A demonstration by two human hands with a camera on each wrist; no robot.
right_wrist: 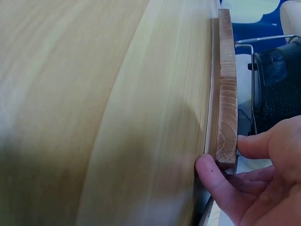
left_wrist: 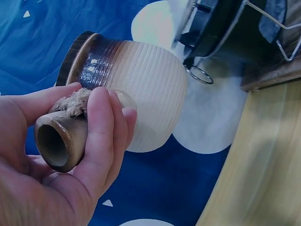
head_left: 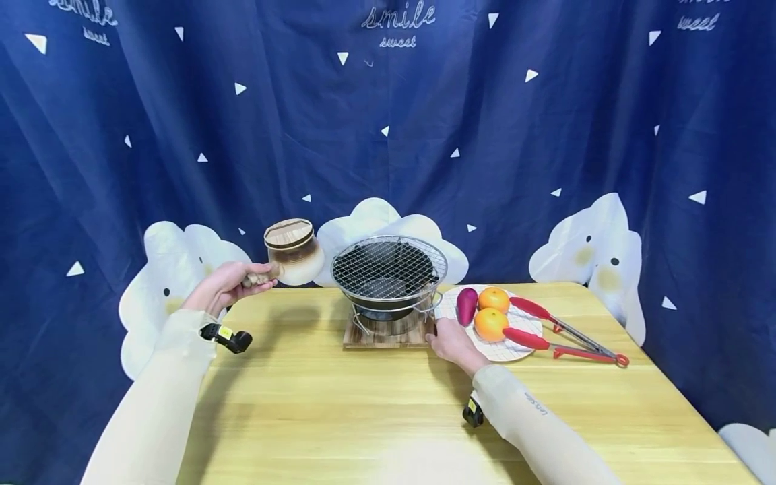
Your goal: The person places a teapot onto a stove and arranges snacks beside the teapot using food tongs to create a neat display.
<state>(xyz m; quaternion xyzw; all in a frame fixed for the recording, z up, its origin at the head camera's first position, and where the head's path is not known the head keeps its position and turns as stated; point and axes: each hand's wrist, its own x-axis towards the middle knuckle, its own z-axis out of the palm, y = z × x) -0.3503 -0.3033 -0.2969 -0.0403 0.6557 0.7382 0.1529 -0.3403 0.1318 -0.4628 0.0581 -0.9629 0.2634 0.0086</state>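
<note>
Wooden board (head_left: pixel 409 338) partly hidden beneath the stove (head_left: pixel 389 279), lettering (head_left: pixel 536 404) on the right sleeve (head_left: pixel 539 431) illegibly small

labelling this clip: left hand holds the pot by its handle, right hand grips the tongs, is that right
The right wrist view shows the right hand gripping the wooden board, not the tongs. The left hand holds the pot by its handle.

Side-handled pot (head_left: pixel 303 269) is showing cream w/ a dk brn band; its lid (head_left: pixel 289 233) is showing tan woodgrain w/ dk stripes. Grill (head_left: pixel 386 277) is running blk under silver crisscross mesh (head_left: pixel 391 259); board (head_left: pixel 388 340) is showing mid-brn grain. Plate (head_left: pixel 447 303) is showing wht w/ thin grid lines, eggplant (head_left: pixel 467 306) purple, mandarins (head_left: pixel 490 325) bright orange, tongs (head_left: pixel 585 355) red & gray. Curtain (head_left: pixel 388 168) is sporting navy w/ wht triangles, clouds & lettering.
</note>
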